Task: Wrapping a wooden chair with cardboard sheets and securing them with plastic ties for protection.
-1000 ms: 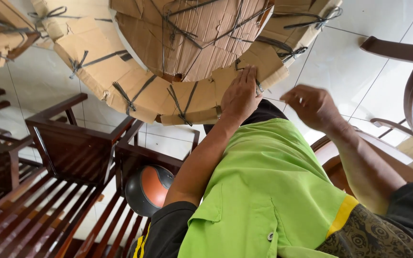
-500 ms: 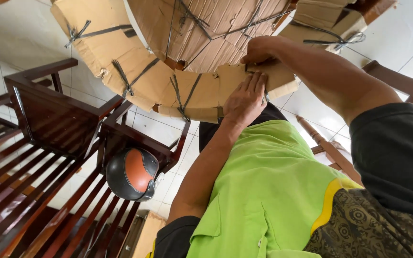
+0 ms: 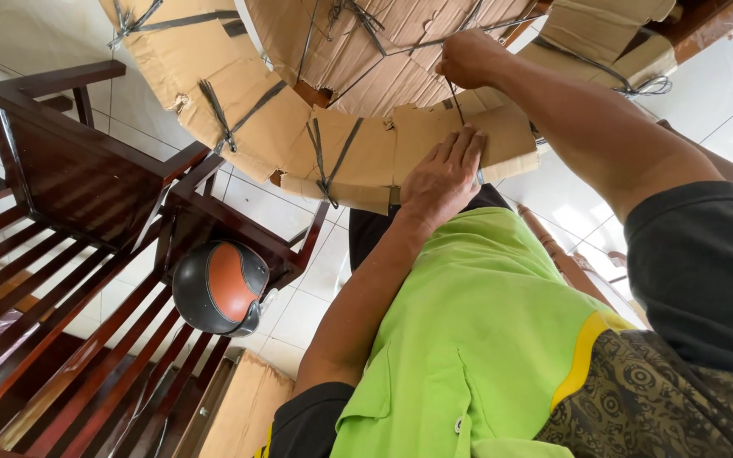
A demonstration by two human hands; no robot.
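A large round object wrapped in brown cardboard [image 3: 256,110] and bound with dark plastic straps fills the upper part of the head view. My left hand [image 3: 444,176] lies flat on the cardboard's near edge, fingers stretched together. Just above it, my right hand [image 3: 468,58] is closed in a fist around a thin dark strap [image 3: 455,100] that runs down the cardboard towards my left hand. A lime-green vest [image 3: 477,339] covers my torso below both arms.
Dark wooden slatted chairs [image 3: 69,220] stand at the left. A black and orange helmet [image 3: 218,288] hangs on one chair's frame. White tiled floor [image 3: 299,297] lies beneath. A loose cardboard piece [image 3: 248,411] sits at the bottom, and more wrapped wooden furniture [image 3: 612,42] at the top right.
My right hand has moved from the air at the right onto the cardboard and closed on a strap. My left hand stays pressed on the cardboard edge. The view has shifted closer.
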